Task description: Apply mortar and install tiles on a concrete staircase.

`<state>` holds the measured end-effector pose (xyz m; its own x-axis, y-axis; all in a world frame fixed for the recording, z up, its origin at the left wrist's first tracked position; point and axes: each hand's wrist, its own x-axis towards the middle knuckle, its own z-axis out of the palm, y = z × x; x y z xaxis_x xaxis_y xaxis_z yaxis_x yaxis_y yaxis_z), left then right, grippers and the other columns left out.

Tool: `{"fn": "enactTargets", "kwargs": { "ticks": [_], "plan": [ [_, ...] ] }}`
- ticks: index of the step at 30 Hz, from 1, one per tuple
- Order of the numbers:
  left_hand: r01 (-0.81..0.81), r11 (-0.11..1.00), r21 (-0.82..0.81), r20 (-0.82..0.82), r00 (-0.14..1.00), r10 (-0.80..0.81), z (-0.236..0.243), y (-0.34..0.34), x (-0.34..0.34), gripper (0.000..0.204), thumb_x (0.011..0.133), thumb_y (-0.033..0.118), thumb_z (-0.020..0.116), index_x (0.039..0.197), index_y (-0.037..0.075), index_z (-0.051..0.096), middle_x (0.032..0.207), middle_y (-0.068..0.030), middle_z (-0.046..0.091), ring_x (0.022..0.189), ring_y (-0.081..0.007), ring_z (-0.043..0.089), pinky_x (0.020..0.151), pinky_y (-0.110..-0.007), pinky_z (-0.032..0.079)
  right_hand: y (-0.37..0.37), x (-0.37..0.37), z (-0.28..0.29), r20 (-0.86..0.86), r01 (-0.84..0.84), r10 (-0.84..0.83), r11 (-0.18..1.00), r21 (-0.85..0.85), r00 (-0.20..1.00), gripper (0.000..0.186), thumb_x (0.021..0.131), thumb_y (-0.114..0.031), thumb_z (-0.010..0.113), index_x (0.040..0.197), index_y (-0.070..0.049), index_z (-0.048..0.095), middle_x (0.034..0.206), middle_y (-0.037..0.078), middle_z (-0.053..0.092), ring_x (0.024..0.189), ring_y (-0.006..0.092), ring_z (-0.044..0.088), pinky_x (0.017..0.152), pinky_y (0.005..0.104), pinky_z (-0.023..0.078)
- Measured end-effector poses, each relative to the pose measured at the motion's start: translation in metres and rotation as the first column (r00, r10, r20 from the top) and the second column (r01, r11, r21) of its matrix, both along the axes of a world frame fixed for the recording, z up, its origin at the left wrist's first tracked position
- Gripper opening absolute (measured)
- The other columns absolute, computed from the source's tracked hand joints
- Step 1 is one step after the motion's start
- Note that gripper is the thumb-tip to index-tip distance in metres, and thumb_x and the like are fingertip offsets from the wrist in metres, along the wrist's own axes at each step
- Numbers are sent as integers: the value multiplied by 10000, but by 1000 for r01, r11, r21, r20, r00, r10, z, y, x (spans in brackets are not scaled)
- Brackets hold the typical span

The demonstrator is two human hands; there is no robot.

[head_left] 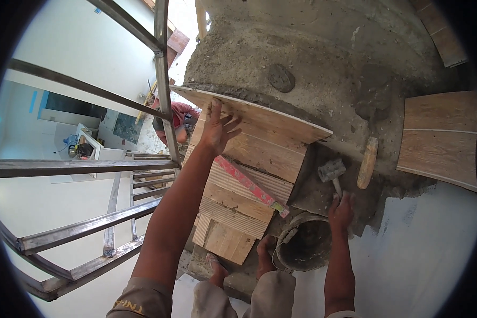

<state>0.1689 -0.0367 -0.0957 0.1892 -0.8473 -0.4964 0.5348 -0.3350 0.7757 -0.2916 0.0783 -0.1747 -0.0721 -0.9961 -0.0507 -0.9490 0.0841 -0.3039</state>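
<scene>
My left hand (217,132) rests against a wood-look tile (273,117) that stands on edge across the stair. Its fingers are spread over the tile's face and top edge. Gripped by its handle in my right hand (341,213) is a mallet (332,170) with a grey, mortar-smeared head. Below the upright tile lie tiled steps (238,200) with ribbed edges. A red spirit level (249,184) lies slantwise across them. Just left of my right hand stands a dark bucket (307,244), its rim crusted with mortar.
A wooden-handled tool (368,163), perhaps a trowel, lies on the rough concrete. Beyond the upright tile sits a round mortar lump (281,78). More wood-look tiles (439,139) are at the right. A metal railing (85,165) borders the left; a person (181,119) crouches beyond it.
</scene>
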Motion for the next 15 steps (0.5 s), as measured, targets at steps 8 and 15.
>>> {"fn": "enactTargets", "kwargs": {
  "ticks": [8,15],
  "plan": [
    [74,996,-43,-68,995,-77,-12,-6,-8,1375,733,946,449,1590,89,-200,1640,-332,27,1448,-515,329,1134,-640,363,-25,114,78,254,-526,612,782,-335,749,300,895,-326,725,1002,-53,660,981,167,664,745,371,697,568,438,558],
    [20,999,37,-415,910,-3,-58,-9,19,1498,660,982,506,1583,6,-158,1641,-307,53,1425,-530,349,1115,-605,406,-110,197,99,-23,-749,816,518,-412,577,329,886,-410,735,939,-98,648,869,87,635,652,287,692,516,409,556]
  ]
}}
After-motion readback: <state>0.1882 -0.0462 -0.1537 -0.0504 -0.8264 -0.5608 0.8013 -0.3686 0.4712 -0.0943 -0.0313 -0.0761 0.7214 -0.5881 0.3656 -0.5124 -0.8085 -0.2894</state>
